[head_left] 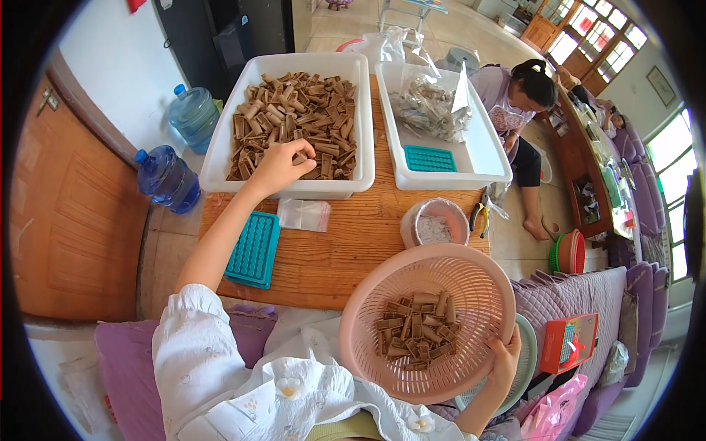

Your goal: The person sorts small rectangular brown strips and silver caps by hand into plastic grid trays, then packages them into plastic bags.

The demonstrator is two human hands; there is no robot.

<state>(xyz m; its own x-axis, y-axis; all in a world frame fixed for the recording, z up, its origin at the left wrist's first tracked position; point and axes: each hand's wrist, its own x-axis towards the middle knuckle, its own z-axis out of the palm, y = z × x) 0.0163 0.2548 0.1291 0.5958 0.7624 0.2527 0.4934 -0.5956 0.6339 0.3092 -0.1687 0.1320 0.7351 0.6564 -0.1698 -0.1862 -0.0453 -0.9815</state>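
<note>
My left hand [283, 167] is over the near part of a white tub [212, 158] heaped with small brown trough-shaped pieces [305, 110]. Its fingers are curled toward the thumb, and whatever they hold is hidden. Held at my lap, a pink plastic colander [368, 294] tilts toward me, with a smaller pile of the same brown pieces [415, 331] at its bottom. My right hand [504, 361] grips the colander's right rim, its thumb on the inside and the other fingers partly out of sight behind the wall.
On the wooden table [353, 250] are teal ridged trays [254, 250], a clear plastic bag [304, 214], a pink bucket [434, 220] and pliers [480, 213]. A second white tub [485, 158] holds bagged pieces and a teal tray. Another person [515, 110] sits beyond it.
</note>
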